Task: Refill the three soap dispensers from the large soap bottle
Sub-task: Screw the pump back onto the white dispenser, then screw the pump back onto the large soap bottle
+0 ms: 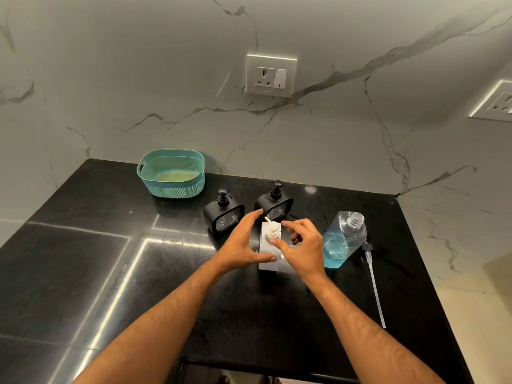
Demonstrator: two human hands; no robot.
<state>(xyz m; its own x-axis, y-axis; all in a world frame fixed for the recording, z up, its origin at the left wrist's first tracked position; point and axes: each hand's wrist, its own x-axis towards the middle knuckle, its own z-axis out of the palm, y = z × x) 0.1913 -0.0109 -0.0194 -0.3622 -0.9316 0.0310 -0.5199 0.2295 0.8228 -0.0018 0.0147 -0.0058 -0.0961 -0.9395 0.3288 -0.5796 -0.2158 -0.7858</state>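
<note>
A white soap dispenser stands mid-counter with its white pump on top. My left hand holds its body, thumb on the front face and fingers stretched along the far left side. My right hand pinches the pump's collar between thumb and curled fingers. Behind stand two black soap dispensers, left and right, pumps fitted. To the right leans the large clear soap bottle, its neck uncapped and blue liquid low inside.
The large bottle's pump with its long tube lies on the black counter near the right edge. A teal basket sits at the back left against the marble wall. A wall socket is above.
</note>
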